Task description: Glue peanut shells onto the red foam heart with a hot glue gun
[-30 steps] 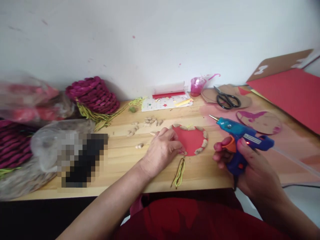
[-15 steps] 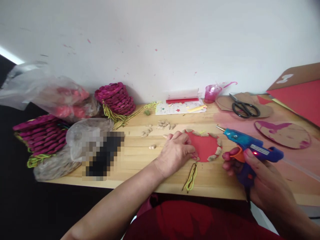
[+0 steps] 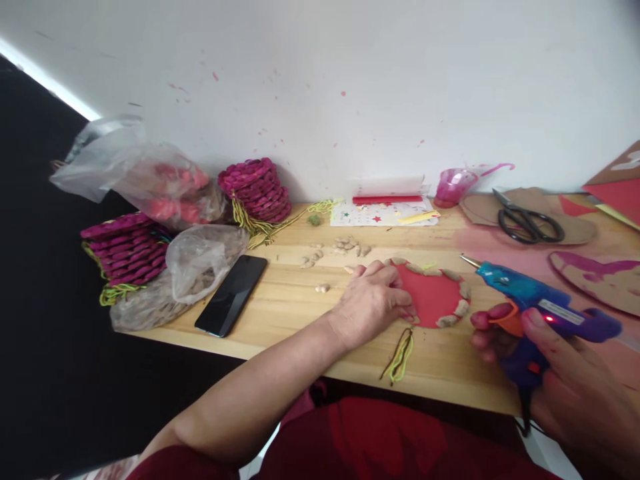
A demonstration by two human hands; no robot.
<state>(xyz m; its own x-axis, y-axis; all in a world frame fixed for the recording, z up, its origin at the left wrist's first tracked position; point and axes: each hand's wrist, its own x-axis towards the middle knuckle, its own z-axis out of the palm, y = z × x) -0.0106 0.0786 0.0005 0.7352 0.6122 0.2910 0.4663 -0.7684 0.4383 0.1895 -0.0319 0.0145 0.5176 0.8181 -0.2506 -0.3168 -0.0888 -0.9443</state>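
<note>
On the wooden table [image 3: 290, 293], the red disc [image 3: 434, 300] edged with peanuts [image 3: 465, 290] sits left of the glue gun [image 3: 525, 287] clutched in the right hand [image 3: 565, 380], closest to the left hand [image 3: 370, 300] touching the rim, can't tell if pinching tbh.

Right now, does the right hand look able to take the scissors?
Probably not: the right hand is wrapped around the glue gun. Nothing seems to cover the scissors, so its full grip looks like the main obstacle.
</note>
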